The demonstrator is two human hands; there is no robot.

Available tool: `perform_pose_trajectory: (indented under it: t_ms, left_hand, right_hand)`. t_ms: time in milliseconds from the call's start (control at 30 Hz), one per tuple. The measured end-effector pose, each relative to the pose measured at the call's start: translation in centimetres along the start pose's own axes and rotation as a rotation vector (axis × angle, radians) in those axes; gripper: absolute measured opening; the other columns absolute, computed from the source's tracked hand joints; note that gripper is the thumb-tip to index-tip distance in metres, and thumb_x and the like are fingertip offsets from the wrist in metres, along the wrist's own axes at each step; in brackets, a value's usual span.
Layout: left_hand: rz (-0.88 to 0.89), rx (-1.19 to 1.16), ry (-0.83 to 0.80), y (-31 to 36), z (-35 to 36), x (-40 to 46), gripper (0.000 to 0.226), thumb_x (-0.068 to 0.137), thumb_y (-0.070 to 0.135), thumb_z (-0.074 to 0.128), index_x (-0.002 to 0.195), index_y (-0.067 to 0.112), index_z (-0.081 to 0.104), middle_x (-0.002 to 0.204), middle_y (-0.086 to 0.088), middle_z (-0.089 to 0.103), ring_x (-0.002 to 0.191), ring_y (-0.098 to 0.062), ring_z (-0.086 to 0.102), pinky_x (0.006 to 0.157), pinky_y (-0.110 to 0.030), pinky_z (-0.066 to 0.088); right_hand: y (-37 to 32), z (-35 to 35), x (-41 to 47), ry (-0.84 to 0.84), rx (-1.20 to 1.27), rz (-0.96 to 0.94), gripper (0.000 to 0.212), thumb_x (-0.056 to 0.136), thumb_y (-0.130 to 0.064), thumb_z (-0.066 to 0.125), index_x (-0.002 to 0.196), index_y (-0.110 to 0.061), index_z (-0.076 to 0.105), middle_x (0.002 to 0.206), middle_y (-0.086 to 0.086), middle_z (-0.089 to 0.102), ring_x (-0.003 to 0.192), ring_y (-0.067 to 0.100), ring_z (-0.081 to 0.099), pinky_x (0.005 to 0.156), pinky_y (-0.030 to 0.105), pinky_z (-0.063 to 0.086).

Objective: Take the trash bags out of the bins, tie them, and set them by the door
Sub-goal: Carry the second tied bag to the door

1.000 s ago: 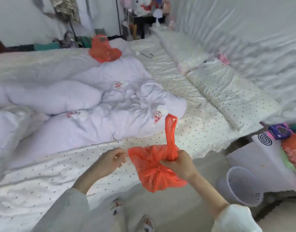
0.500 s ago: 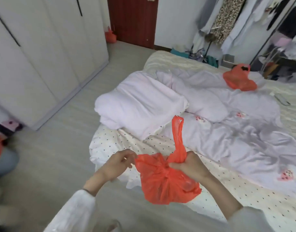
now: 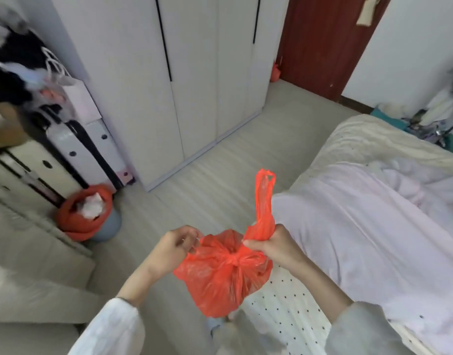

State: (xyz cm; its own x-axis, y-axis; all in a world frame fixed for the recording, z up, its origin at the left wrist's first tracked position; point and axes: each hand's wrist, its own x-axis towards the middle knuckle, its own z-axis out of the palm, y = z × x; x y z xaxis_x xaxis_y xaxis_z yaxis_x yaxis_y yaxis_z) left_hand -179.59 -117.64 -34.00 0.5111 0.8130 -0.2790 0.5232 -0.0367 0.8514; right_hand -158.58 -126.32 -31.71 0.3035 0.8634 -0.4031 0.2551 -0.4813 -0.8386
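Crinkled orange plastic trash bag (image 3: 221, 275) held in the air at lower centre of frame, neck gathered into a knot. Right hand (image 3: 276, 248) grips one bag handle in a closed fist; the handle loop stands upright above it. Left hand (image 3: 172, 248) pinches the other handle at the bag's left edge, fingers curled. Round grey bin with an orange liner (image 3: 90, 213) stands on the floor at left, white paper inside. Dark red wooden door (image 3: 322, 44) at upper right; a small orange bag (image 3: 274, 73) sits by its base. Bed with pale lilac quilt (image 3: 361, 226) at right.
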Motion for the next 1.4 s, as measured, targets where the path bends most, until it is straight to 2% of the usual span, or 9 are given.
perform_pose_trajectory:
  t_ms: [167,333,433,533,700,900,1033,1167,1400]
  left_hand:
    - [-0.046,-0.012,0.022,-0.1,-6.6,8.6,0.029,0.097,0.013,0.036,0.079,0.023,0.057,0.075,0.002,0.061,0.052,0.007,0.056,0.054,-0.009,0.042]
    - [-0.026,0.031,0.078,3.2,-13.3,20.1,0.027,0.096,0.016,0.036,0.080,0.023,0.057,0.077,0.003,0.062,0.060,-0.002,0.058,0.057,-0.009,0.042]
    - [0.013,0.031,0.046,5.9,-15.9,26.9,0.026,0.096,0.017,0.037,0.082,0.022,0.058,0.077,0.002,0.062,0.058,0.002,0.058,0.059,-0.008,0.044]
    - [0.028,0.021,0.019,7.4,-17.5,33.5,0.027,0.096,0.019,0.038,0.081,0.024,0.060,0.077,0.003,0.064,0.059,0.003,0.058,0.065,-0.017,0.045]
    - [0.002,0.017,-0.097,9.3,-18.9,45.9,0.026,0.096,0.020,0.038,0.082,0.022,0.060,0.079,0.001,0.065,0.071,-0.013,0.059,0.069,-0.025,0.044]
    - [0.088,0.020,-0.149,13.9,-21.3,64.4,0.026,0.096,0.016,0.037,0.085,0.020,0.060,0.080,0.001,0.064,0.066,-0.006,0.060,0.065,-0.021,0.043]
    - [0.159,0.002,-0.200,19.2,-21.4,76.2,0.027,0.096,0.014,0.038,0.083,0.022,0.060,0.079,0.001,0.065,0.067,-0.008,0.060,0.066,-0.022,0.043]
    - [0.180,0.072,-0.345,23.7,-19.0,85.8,0.027,0.096,0.015,0.037,0.083,0.023,0.059,0.079,0.003,0.064,0.072,-0.013,0.059,0.066,-0.021,0.043]
    - [0.217,0.135,-0.435,30.5,-13.8,102.6,0.024,0.096,0.018,0.038,0.085,0.023,0.059,0.081,0.003,0.065,0.074,-0.013,0.060,0.067,-0.020,0.044]
  right_hand:
    - [-5.5,1.4,11.9,-0.036,-0.035,-0.081,0.016,0.070,-0.013,0.076,0.067,-0.026,0.067,0.072,-0.003,0.068,0.068,0.008,0.062,0.075,0.028,0.050]
    - [-10.5,-1.2,24.2,-0.006,-0.061,-0.083,0.018,0.068,-0.012,0.077,0.084,-0.004,0.073,0.089,0.016,0.074,0.076,0.016,0.065,0.079,0.034,0.053]
    - [-13.1,-3.4,30.4,0.020,-0.034,-0.074,0.008,0.068,-0.010,0.077,0.071,-0.014,0.072,0.077,0.005,0.073,0.068,0.009,0.064,0.078,0.032,0.053]
    - [-15.6,-5.7,35.6,0.062,-0.002,-0.075,0.021,0.071,-0.008,0.076,0.064,-0.026,0.067,0.053,-0.013,0.065,0.048,-0.011,0.056,0.063,0.013,0.049]
    - [-17.6,-9.9,45.7,0.233,0.063,0.014,0.021,0.068,-0.015,0.078,0.082,-0.001,0.071,0.073,0.012,0.067,0.064,0.017,0.058,0.068,0.040,0.047]
    - [-22.2,-16.3,58.8,0.372,0.082,0.046,0.015,0.068,-0.012,0.077,0.083,-0.009,0.074,0.074,0.013,0.067,0.056,0.015,0.053,0.056,0.030,0.041]
    - [-25.2,-21.3,65.4,0.449,0.115,0.043,0.017,0.071,-0.011,0.075,0.076,-0.027,0.071,0.080,0.011,0.072,0.056,0.004,0.060,0.054,0.016,0.042]
    - [-26.4,-26.9,71.4,0.534,0.174,0.087,0.010,0.073,-0.010,0.073,0.079,-0.018,0.073,0.079,0.016,0.072,0.064,0.016,0.062,0.061,0.023,0.046]
    - [-26.9,-39.1,85.3,0.582,0.175,0.098,0.005,0.074,-0.010,0.073,0.076,-0.014,0.072,0.081,0.018,0.072,0.061,0.016,0.059,0.045,0.009,0.040]
